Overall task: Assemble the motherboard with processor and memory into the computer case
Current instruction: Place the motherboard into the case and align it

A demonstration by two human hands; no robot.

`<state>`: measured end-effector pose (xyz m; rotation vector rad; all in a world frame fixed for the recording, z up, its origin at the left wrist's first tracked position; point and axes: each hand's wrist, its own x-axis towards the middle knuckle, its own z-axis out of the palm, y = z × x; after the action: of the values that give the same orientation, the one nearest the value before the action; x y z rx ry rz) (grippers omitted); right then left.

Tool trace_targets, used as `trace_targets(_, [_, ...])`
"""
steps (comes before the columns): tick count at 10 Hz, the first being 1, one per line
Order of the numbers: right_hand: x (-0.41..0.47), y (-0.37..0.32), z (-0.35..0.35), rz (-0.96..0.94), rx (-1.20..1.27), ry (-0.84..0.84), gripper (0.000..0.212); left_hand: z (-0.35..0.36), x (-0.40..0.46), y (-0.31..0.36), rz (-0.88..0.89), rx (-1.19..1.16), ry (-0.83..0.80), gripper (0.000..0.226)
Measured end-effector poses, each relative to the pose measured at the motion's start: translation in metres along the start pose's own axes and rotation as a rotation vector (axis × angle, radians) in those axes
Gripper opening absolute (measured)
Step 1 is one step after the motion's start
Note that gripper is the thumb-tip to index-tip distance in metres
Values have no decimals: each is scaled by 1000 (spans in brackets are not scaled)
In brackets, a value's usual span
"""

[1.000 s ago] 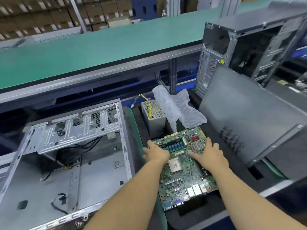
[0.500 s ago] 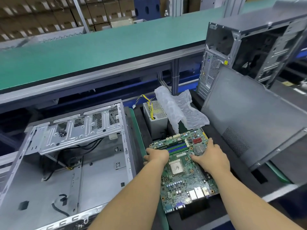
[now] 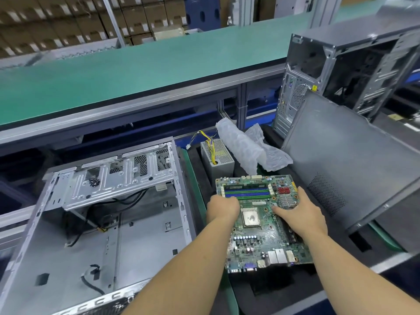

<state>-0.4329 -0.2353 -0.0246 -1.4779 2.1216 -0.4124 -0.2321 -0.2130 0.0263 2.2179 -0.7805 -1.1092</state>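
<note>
A green motherboard [image 3: 256, 242] with a silver processor [image 3: 250, 217] and blue and green memory slots [image 3: 246, 192] is held over a black foam tray [image 3: 272, 289]. My left hand [image 3: 221, 206] grips the board's left edge. My right hand [image 3: 300, 212] grips its right side, thumb on top and fingers curled round the edge. The open grey computer case [image 3: 91, 223] lies on its side to the left, its inside bare except for black cables and a drive cage [image 3: 118, 176].
Behind the board stand a silver power supply [image 3: 218, 155] with yellow wires and crumpled bubble wrap [image 3: 250, 148]. A grey side panel [image 3: 354, 169] leans at the right against a second upright case [image 3: 341, 64]. A green conveyor belt [image 3: 136, 73] runs across the back.
The motherboard has risen and tilted up off the foam tray, and both hands have tightened on its left and right edges.
</note>
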Motion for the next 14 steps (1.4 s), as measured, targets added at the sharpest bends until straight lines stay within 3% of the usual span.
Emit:
trace_targets(3, [-26,-10,-25,63,354,191,101,-34,-35,55,333,80,33,39])
trace_targets(5, [-54,-70,-55,-26,369,358,98,-83,-54,67,513,-20,158,29])
trace_targets(6, [-65,-120,-65,-130,268,310,96,-128,-41,67,461,-159,153,39])
trace_targets(8, [-102,-224,-41,-308,68,130,95,-239,-6,20,322,-266,228,19])
trace_targets(10, [-146,-282,13,-449,-177,-87,106,-308,7,-59,151,-194,351,32])
trace_targets(11, [-157,-301,23,-440,-354,-226,105,-331,5,-81,109,-131,296,19])
trace_targets(13, [-173,-319,16,-501,-622,-442,96,-354,10,-96,53,-80,195,28])
trace_targets(14, [-181,-316,11,-496,-708,-512,100,-352,2,-97,42,99,173,36])
